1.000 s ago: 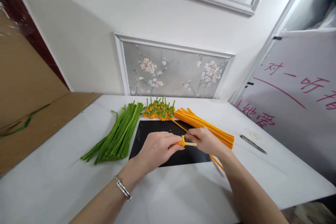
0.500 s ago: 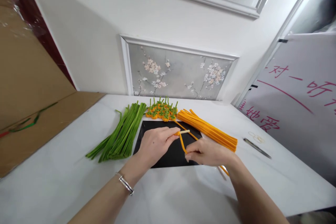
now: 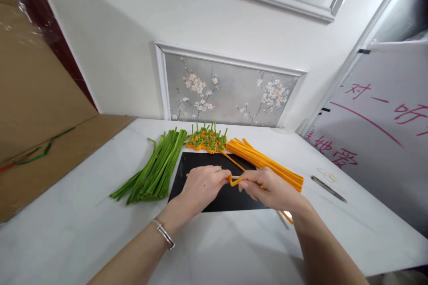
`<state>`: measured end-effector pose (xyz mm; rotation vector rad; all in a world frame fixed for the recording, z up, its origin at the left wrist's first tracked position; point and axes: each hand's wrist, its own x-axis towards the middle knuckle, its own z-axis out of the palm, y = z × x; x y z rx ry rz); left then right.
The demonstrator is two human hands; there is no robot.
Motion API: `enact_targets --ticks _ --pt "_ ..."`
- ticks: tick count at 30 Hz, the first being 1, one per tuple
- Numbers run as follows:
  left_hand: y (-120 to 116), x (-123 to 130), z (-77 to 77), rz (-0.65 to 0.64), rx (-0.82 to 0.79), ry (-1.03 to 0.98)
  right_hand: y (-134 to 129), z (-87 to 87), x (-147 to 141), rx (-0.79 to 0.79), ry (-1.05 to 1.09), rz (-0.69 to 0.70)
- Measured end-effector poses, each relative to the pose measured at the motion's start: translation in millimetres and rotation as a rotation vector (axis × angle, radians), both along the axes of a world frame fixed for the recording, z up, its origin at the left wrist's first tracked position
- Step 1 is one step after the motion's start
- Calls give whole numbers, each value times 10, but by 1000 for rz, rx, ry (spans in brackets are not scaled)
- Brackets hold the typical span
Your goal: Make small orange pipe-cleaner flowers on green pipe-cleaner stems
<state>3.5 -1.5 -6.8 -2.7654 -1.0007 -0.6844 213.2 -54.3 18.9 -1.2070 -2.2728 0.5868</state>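
Note:
Over the black mat, my left hand pinches a thin pale stick, wooden in look. An orange pipe cleaner bends around the stick between my hands. My right hand is closed on that pipe cleaner, its fingertips close to the stick's right end. Whether those fingers also touch the stick cannot be made out. The pipe cleaner's tail shows below my right wrist. Behind the mat lies a cluster of small orange pieces with green tops.
Left of the mat is a bundle of green pipe cleaners. An orange bundle lies behind my right hand. Farther right are a slim dark metal tool and thin pale loops. The panelled wall rises behind the table.
My right hand has moved up and slightly right, bringing the pipe cleaner up against the stick. The stretch between my hands, which hung down before, is now shorter and bent.

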Motion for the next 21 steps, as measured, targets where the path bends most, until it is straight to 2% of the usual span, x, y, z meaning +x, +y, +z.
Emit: enact_targets --ticks 6,9,15,21 --pt "-31 20 20 -86 -47 -45 144 -79 13 187 120 -258" --pt "-67 36 51 -151 -46 -89 224 -137 47 204 132 -315" --pt "-90 30 69 -192 -56 -156 302 -198 97 173 75 -311" --pt "-66 21 43 -177 -70 -290 287 -258 94 25 13 -194"
